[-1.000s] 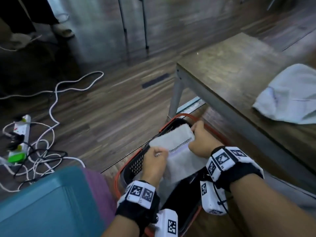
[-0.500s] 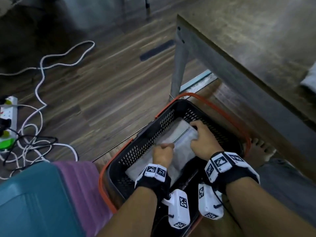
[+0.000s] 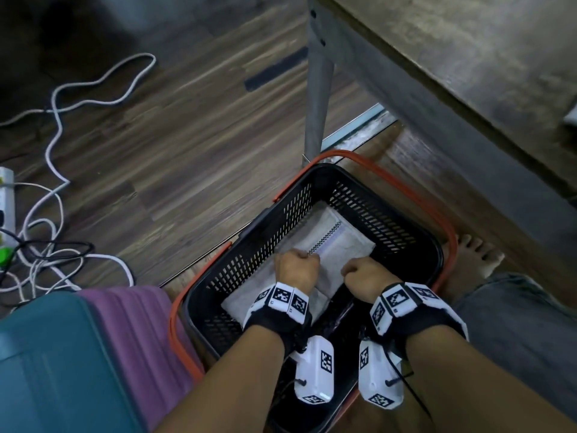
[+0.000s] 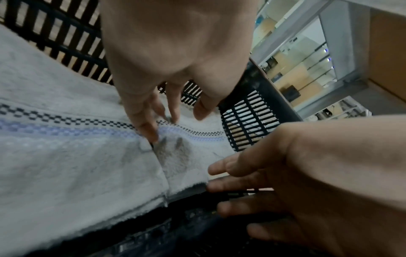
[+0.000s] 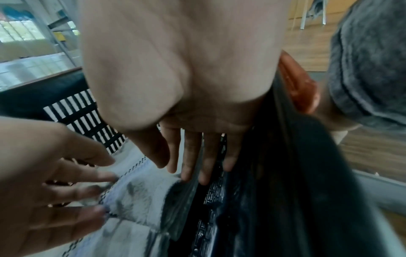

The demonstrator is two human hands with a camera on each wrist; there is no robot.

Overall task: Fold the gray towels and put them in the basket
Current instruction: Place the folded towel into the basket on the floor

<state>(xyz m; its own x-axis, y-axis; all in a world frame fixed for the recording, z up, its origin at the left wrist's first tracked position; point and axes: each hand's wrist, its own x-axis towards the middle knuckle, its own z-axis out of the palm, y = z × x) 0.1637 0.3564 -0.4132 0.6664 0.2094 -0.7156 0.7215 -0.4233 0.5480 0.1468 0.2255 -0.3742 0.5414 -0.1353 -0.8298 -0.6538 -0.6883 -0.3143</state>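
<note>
1. Since the earlier frames the folded gray towel [image 3: 331, 245] has gone from being held at the rim to lying flat on the floor of the black basket [image 3: 415, 245], and both hands have slid back to the towel's near end.
2. The left hand [image 3: 296, 270] has its fingers spread and straight, tips touching the towel by its checkered stripe, gripping nothing.
3. The right hand [image 3: 365, 276] is likewise loose and extended, fingertips [image 5: 204, 180] at the towel's right near edge against the basket floor.
4. The towel lies toward the basket's left wall; bare floor shows along its right and near sides.
5. The table [image 3: 437, 98] overhangs just far-right of the basket, its leg [image 3: 315, 98] touching or just beside the far rim.
6. A teal and purple case [image 3: 71, 360] sits just left; cables [image 3: 53, 151] lie farther left; a bare foot [image 3: 471, 257] rests just right.
</note>
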